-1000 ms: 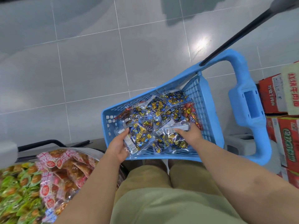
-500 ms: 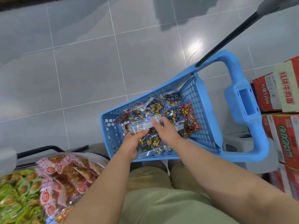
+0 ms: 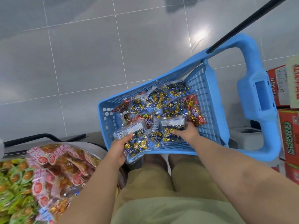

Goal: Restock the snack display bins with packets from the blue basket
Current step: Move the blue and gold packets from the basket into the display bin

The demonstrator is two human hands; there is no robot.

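Blue basket (image 3: pixel 210 101) and boxes (image 3: pixel 288 136) on tiled floor (image 3: pixel 80 62)

— Count at the basket (image 3: pixel 106 120)?
— One blue basket, two hands: left (image 3: pixel 119 148), right (image 3: pixel 187 132).
— Packets?
— Roughly seven blue-and-gold packets (image 3: pixel 172 109), about three red ones (image 3: pixel 195 110); overlap hides the exact count.
— Boxes?
— At least four red boxes (image 3: pixel 289 135).

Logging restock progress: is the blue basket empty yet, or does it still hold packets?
Not empty. The blue basket holds many blue-and-gold packets; the left hand grips one at the near rim, the right hand another inside.
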